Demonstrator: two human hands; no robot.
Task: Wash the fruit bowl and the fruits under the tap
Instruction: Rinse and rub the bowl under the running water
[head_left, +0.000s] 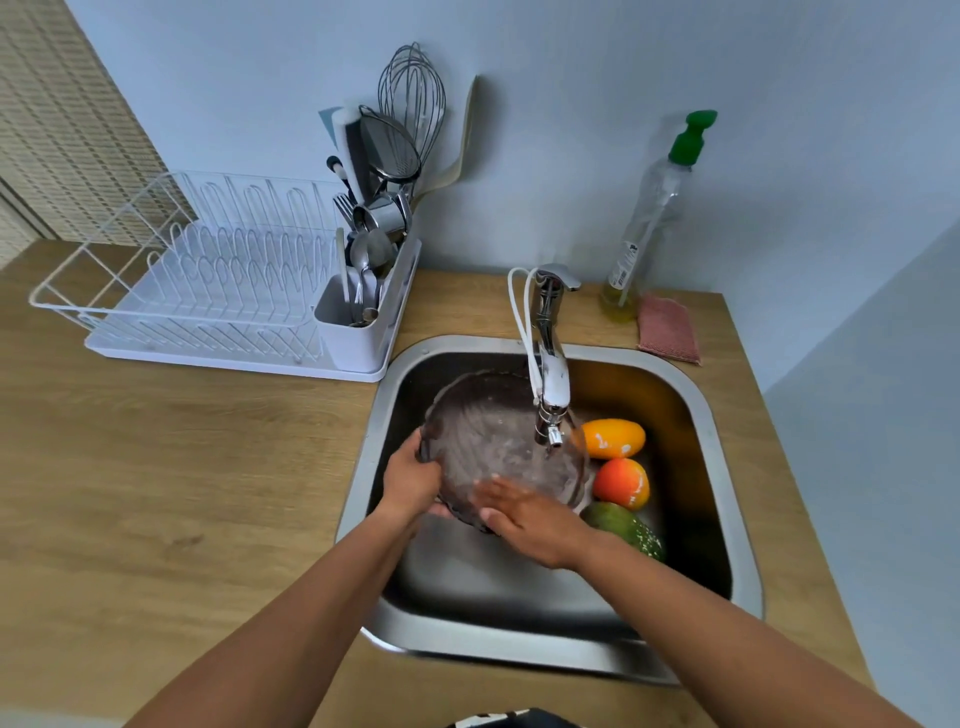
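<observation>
Gripped at its rim by the left hand (413, 480) and rubbed by the flat right hand (530, 514), the dark glass fruit bowl (493, 436) is judged mid-wash under the tap (551, 384), three fruits (622, 482) just right of the grip left unwashed.

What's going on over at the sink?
A person is washing a dark glass fruit bowl under the tap. The left hand grips the bowl's rim, and the right hand lies flat, fingers straight, against its inside. Three fruits wait in the sink to the right of the bowl: a yellow-orange one, a red-orange one and a green one.
</observation>
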